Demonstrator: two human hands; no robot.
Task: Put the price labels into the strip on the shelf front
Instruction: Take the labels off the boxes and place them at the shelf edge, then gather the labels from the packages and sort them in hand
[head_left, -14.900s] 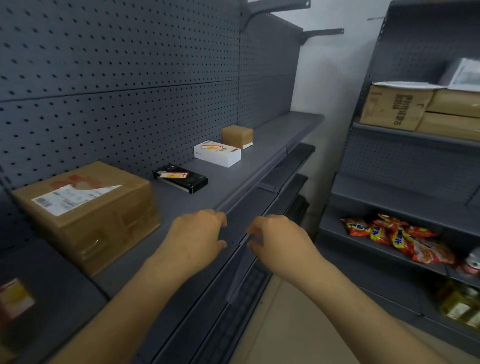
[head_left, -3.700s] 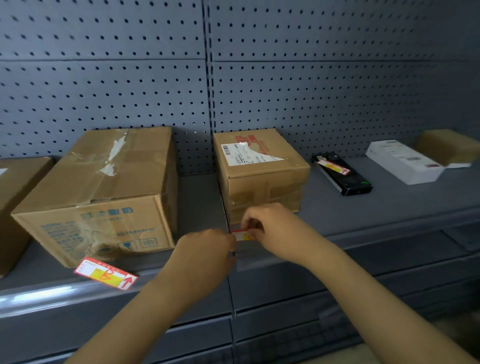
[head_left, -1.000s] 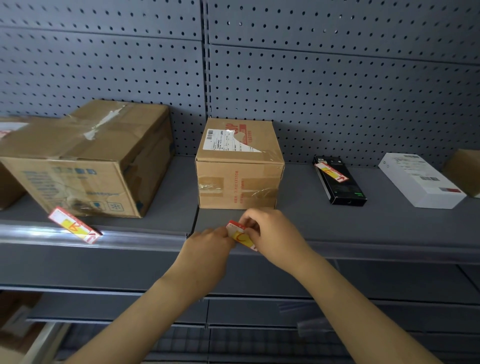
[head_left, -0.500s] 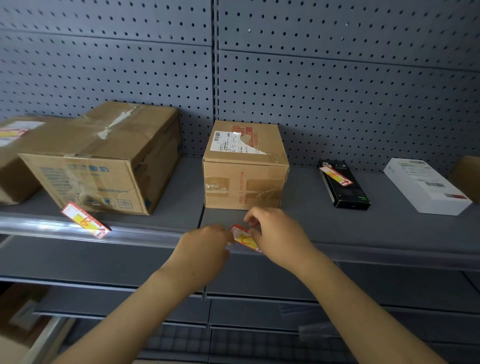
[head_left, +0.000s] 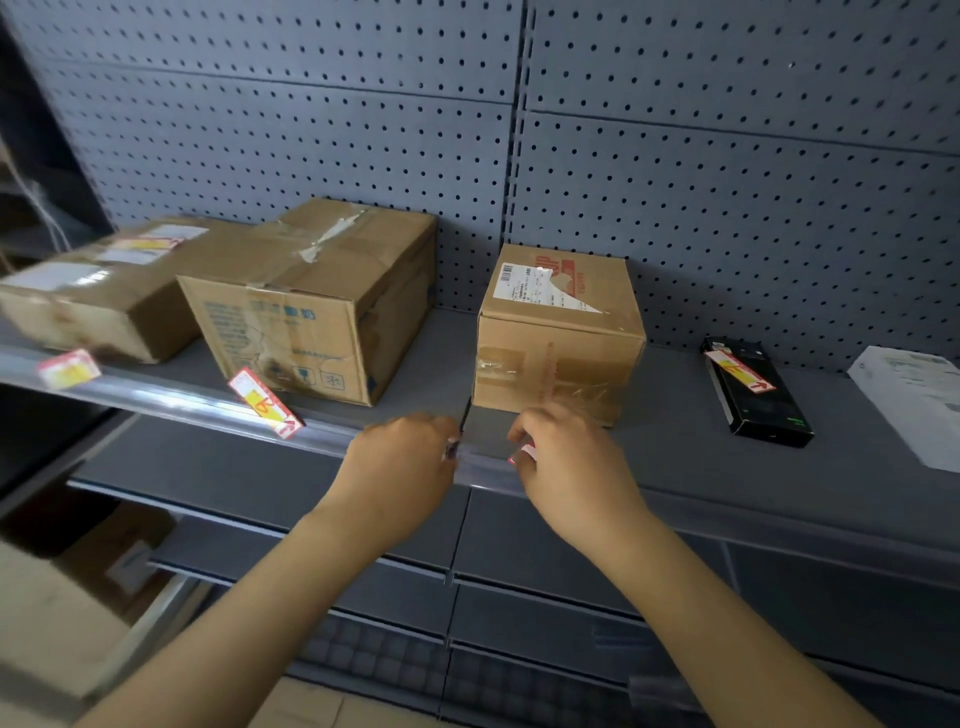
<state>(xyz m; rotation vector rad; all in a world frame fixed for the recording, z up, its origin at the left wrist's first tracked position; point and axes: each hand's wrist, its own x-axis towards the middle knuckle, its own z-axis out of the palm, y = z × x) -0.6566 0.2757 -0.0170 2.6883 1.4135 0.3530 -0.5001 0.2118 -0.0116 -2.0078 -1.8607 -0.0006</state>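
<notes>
While both forearms reached up from the bottom of the view toward the front edge of the shelf (head_left: 675, 467), the hands worked close together at the clear strip (head_left: 483, 470) that ran along that edge. The left hand (head_left: 400, 467) was held knuckles-up with its fingers curled down over the strip, and a small dark-and-red item showed at its fingertips; what that item was could not be told. The right hand (head_left: 566, 467) was likewise knuckles-up, thumb and forefinger pinching a red-and-white price label (head_left: 522, 453) against the strip. Only a corner of that label was visible, so its long axis could not be told. The two hands were near each other but not touching, with a short bare length of strip between them.

Two more labels sat on the strip toward the shelf's left end. The tilted label (head_left: 265, 402) lay with its long axis slanted, its red arrow end lowest and pointing toward the right. The far-left label (head_left: 68, 369) was blurred and lay nearer level.

Behind the hands stood a small carton (head_left: 558, 338); a larger carton (head_left: 311, 306) stood to its left. A black box (head_left: 756, 400) carrying its own label lay toward the shelf's right end.
</notes>
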